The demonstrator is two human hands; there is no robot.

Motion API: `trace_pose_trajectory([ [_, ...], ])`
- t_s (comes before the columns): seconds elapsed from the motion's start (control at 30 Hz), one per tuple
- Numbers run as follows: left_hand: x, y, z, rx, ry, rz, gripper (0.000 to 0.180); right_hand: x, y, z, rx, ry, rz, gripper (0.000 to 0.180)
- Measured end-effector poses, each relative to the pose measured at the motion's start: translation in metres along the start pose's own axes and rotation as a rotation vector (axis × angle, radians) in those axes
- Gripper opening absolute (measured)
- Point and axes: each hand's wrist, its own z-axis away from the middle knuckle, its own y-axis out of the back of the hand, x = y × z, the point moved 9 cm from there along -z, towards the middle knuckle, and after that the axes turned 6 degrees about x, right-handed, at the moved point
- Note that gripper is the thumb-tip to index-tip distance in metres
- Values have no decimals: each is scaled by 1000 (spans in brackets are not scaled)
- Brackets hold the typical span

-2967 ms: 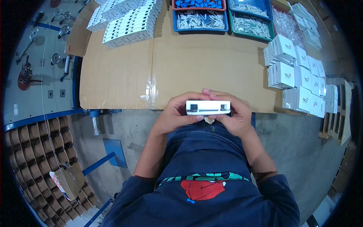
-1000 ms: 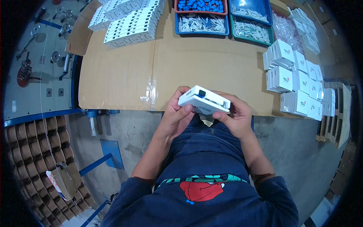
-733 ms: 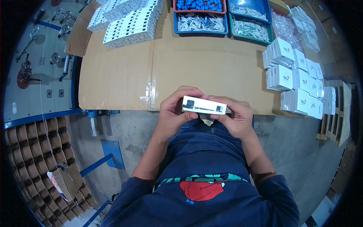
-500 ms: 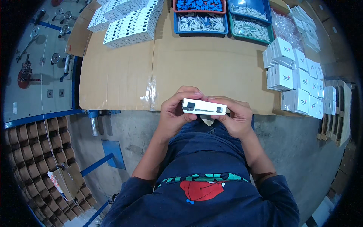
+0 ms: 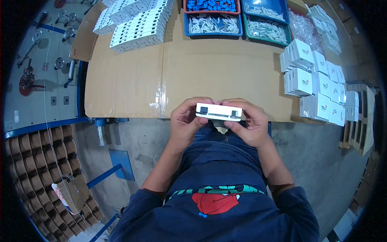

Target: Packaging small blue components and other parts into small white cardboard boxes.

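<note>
Between my two hands is a white rectangular case (image 5: 219, 109), held level over the table's near edge. Two dark square openings and a thin dark slit run along the side turned toward me. My left hand (image 5: 188, 122) grips its left end, with the thumb on the lower left corner. At the right end my right hand (image 5: 250, 124) is closed round it, its thumb pressing below the right opening. The fingertips of both hands meet along the far edge. The case's underside is hidden.
A cardboard-covered table (image 5: 125, 80) spans the front. Stacked white cases (image 5: 139, 32) stand far left. A blue tray (image 5: 213, 35) and a green tray (image 5: 266, 39) hold small pale parts; a red tray (image 5: 211, 13) holds blue ones. White boxes (image 5: 302, 80) are piled at right.
The white case has tilted slightly in my hands, and its dark slit now runs straighter along the side. Both thumbs have shifted onto its lower edge.
</note>
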Motion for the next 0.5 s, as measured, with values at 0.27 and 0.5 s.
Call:
trace_pose_trajectory([
  [0.27,5,-5,3,59,65,-148,48,-3,1,-1,19,22,32,39],
  [0.5,2,-8,2,45,43,-112,44,-4,3,-2,35,22,23,35],
])
